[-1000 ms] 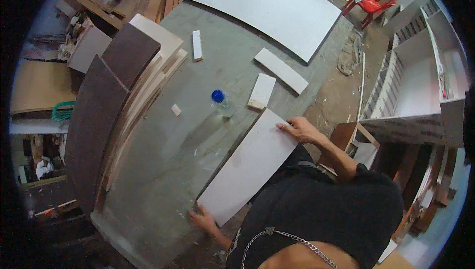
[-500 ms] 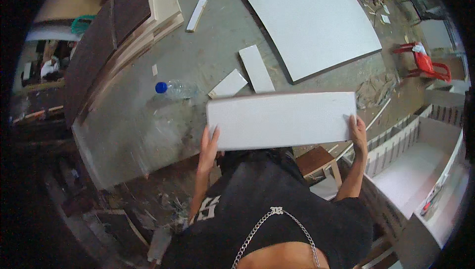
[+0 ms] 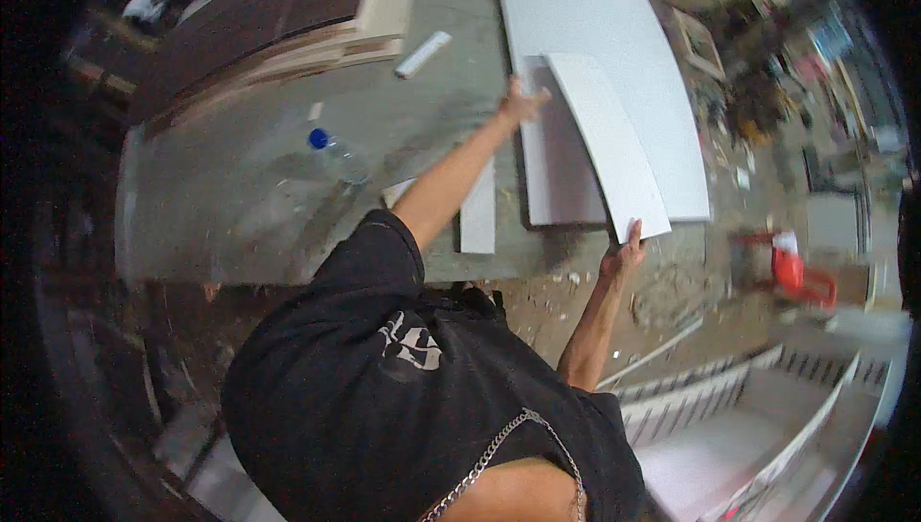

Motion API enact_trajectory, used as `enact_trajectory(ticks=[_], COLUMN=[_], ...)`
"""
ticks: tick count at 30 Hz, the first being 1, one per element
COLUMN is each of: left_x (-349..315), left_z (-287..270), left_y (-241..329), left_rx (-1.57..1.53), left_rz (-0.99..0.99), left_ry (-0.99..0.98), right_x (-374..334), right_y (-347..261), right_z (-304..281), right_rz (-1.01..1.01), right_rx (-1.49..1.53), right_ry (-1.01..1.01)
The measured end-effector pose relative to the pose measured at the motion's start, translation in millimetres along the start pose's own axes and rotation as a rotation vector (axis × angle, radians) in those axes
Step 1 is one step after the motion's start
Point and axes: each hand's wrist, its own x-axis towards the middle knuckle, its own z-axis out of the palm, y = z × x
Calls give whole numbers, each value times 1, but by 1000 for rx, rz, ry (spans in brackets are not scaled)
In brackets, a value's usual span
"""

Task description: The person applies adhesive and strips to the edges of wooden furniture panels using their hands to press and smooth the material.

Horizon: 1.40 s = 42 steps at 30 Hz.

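A long white board (image 3: pixel 609 153) stands tilted over a large white panel (image 3: pixel 662 129) and throws a shadow on it. At the board's near end, my right hand (image 3: pixel 625 255) grips its edge, thumb on the top face. My left hand (image 3: pixel 523 103) is off the board, open with fingers spread, at the large panel's left edge; I cannot tell whether it touches the panel. Below my left forearm lies a narrow white strip (image 3: pixel 478 210), beside a small white piece (image 3: pixel 398 193) partly hidden by that arm.
A clear bottle with a blue cap (image 3: pixel 341 155) lies on the grey worktable (image 3: pixel 240 177). Stacked dark and pale panels (image 3: pixel 278 18) fill its far left. A small white block (image 3: pixel 423 55) lies near them. To the right are a red chair (image 3: pixel 801 272) and an open white slatted box (image 3: pixel 710 436).
The white board has gone from level before my body to upright over the large panel, farther away. My left hand has let go of it and reached forward; my right hand keeps its grip.
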Motion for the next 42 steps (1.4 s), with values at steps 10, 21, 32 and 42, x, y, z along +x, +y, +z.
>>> enact_trajectory(ticks=[10,21,32,42], left_x=[-321,-361,-22,-9], left_z=[-202,-429,-796,-813], left_y=[-108,-137,6,41], left_rx=[104,-191,-431,-726], left_rz=[66,-66,-26,132], left_ry=[-43,654,968,1002], right_x=[98,-89,-192,-393], right_y=[40,98,112,215], right_z=[20,202,258,328], right_rz=[298,-175,-451,-155], right_rx=[-210,-918,-879,-731], right_ry=[-116,-606,-206,-525])
